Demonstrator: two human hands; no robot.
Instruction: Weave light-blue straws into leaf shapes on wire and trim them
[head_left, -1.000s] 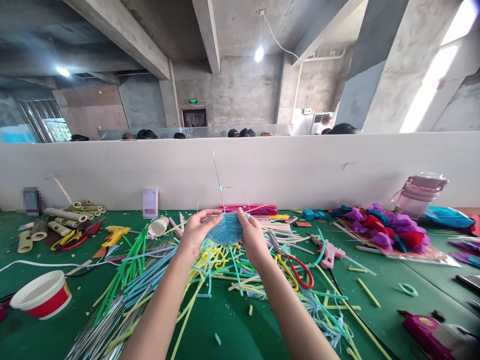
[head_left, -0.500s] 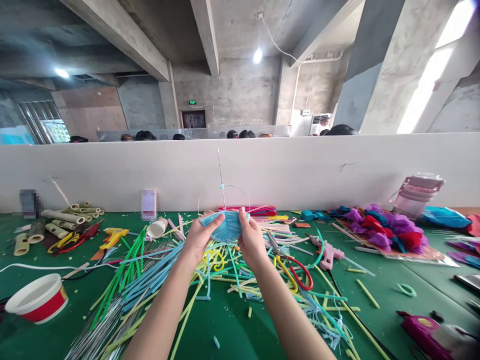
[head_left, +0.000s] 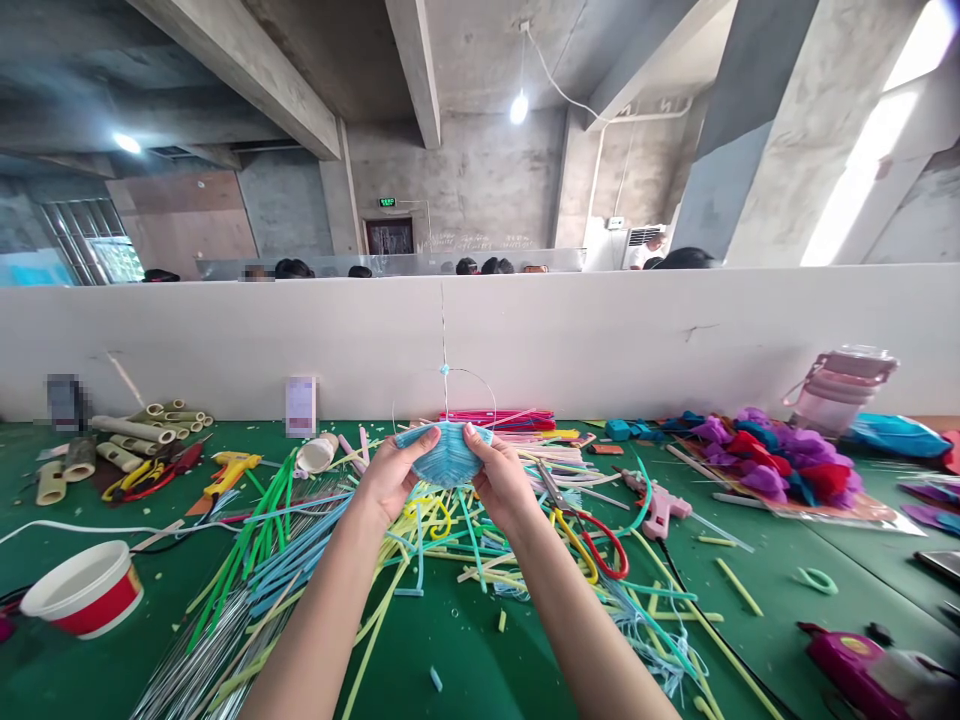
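Between my two hands is a light blue, rounded piece made of fuzzy pipe cleaners (head_left: 448,458), raised over the table. My left hand (head_left: 393,474) pinches its left edge, thumb on the near face. My right hand (head_left: 498,474) grips the right edge in the same way; the fingers behind are mostly hidden. A thin wire hoop (head_left: 480,378) arches above the piece, and an upright wire (head_left: 444,325) with a small blue knot rises from its middle. Below and around my hands lie loose pipe cleaners (head_left: 304,555) in blue, green and yellow.
Scissors (head_left: 611,545) and a pink glue gun (head_left: 660,508) lie right of my hands. A yellow glue gun (head_left: 231,470), bamboo pieces (head_left: 135,435) and a paper bowl (head_left: 82,590) are left. Purple and red petals (head_left: 780,455) and a bottle (head_left: 844,390) stand right. A white partition (head_left: 600,340) runs behind.
Both thumbs have shifted on the blue piece: the right one now lies further inward along its top edge. The piece's face shows wider and the upright wire stands straighter.
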